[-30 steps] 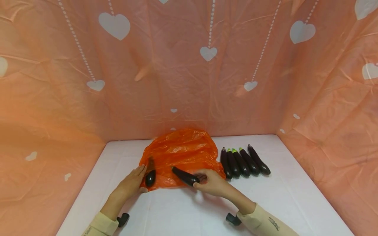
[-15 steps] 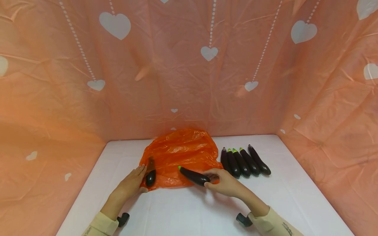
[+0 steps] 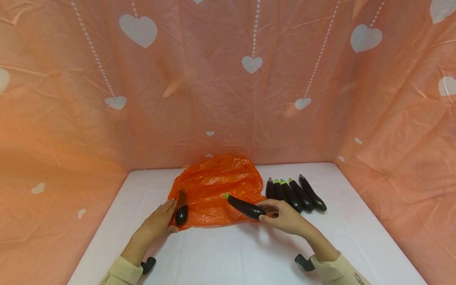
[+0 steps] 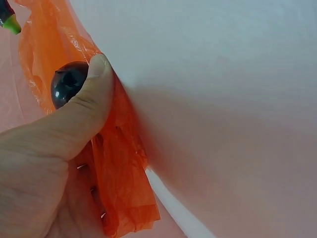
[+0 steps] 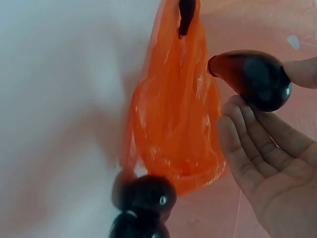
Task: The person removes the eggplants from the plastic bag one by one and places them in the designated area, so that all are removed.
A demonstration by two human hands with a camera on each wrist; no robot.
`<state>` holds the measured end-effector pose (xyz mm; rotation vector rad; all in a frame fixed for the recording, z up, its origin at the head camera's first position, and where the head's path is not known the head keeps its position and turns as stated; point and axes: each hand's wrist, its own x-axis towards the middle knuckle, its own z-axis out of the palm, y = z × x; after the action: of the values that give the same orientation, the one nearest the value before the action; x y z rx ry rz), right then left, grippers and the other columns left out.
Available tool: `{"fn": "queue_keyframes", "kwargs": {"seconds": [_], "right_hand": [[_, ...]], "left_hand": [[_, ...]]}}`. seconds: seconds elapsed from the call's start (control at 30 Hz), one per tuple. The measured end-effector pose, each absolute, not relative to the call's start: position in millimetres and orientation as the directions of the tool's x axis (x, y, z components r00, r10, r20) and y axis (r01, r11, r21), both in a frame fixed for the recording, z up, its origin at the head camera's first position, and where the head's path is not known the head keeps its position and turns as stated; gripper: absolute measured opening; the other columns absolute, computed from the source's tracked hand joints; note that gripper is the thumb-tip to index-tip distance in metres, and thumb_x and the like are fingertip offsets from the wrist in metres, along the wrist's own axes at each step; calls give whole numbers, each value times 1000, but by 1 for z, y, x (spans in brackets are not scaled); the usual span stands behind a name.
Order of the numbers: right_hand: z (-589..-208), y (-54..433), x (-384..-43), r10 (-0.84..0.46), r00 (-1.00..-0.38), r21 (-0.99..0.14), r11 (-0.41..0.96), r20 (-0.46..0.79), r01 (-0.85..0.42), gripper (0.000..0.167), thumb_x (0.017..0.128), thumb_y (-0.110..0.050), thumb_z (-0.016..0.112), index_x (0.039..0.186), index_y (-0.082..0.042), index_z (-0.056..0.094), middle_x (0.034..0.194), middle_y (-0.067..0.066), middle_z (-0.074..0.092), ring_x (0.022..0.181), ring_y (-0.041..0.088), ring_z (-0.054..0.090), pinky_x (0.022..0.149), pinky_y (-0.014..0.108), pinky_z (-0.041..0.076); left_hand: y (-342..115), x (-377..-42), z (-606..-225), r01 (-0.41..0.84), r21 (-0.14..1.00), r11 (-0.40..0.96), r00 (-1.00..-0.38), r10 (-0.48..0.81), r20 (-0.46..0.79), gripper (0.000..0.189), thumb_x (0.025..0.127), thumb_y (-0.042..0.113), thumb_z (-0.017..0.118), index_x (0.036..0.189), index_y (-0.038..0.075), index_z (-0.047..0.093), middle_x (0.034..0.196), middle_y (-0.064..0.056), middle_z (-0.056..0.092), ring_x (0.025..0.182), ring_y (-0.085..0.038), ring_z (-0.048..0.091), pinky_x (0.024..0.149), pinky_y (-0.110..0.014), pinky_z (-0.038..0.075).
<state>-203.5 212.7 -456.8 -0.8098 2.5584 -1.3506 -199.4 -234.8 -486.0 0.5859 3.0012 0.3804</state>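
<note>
With thumb and fingers my right hand (image 3: pixel 285 217) grips the blunt end of a dark purple eggplant (image 3: pixel 246 207). Its green stem points left, over the orange plastic bag (image 3: pixel 217 178). In the right wrist view the same eggplant (image 5: pixel 265 82) is seen end-on between thumb and fingers. My left hand (image 3: pixel 156 221) rests on the bag's left edge, fingers straight and thumb spread along the front edge. Beside it a second eggplant (image 3: pixel 181 215) lies at the bag's mouth, its upper part covered by the plastic. The left wrist view shows my left thumb (image 4: pixel 84 106) over the orange plastic.
Several eggplants (image 3: pixel 303 196) lie in a row right of the bag, the nearest partly behind my right hand. The white table (image 3: pixel 213 257) meets a pink-orange curtain (image 3: pixel 228 130) at the back. A black device (image 3: pixel 304 262) sits at the right wrist.
My right hand has moved right and slightly away from me with the eggplant, off the bag's middle toward the row. The left hand, the bag and the eggplant in it stay put.
</note>
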Motion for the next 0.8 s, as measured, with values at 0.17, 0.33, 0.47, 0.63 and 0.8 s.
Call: {"fn": "queue_keyframes", "kwargs": {"seconds": [0.17,0.33,0.47,0.63,0.8], "right_hand": [[-457,225,-204,-488,-863,-811,447,131,-377,39,100,-22,79,133,-3,72,120,7,74,105,16,69,98,34,61],[-456,238,-204,-431,-892,-815,463,136,-348,40,100,-22,79,133,-1,71,121,9,74,104,17,70,96,32,61],[-456,249,-204,-387,-912,-824,466,137,-322,41,100,-21,79,135,0,70,122,11,74,105,20,71,93,26,61],[-457,259,-204,-331,-933,-827,478,142,-295,41,100,-19,79,135,0,70,125,14,74,106,23,73,90,23,60],[-458,268,-204,-272,-949,-811,513,157,-281,43,100,-20,79,137,-1,69,127,16,74,108,25,74,89,23,61]], "left_hand": [[-234,-200,-485,350,257,901,-930,366,-19,93,86,25,89,153,-18,42,161,-37,42,150,-53,41,123,-62,36],[-233,-199,-484,338,263,904,-934,357,-27,93,86,25,89,154,-17,42,161,-37,41,150,-54,40,122,-63,37],[-233,-199,-484,335,261,905,-934,355,-31,93,86,25,89,154,-17,42,161,-36,41,150,-54,40,122,-63,37],[-233,-199,-483,334,263,905,-935,354,-28,93,86,25,89,154,-17,42,161,-37,41,150,-54,40,122,-63,37],[-232,-198,-482,333,265,905,-935,352,-30,93,86,25,89,154,-17,42,161,-37,41,149,-55,40,122,-63,37]]}}
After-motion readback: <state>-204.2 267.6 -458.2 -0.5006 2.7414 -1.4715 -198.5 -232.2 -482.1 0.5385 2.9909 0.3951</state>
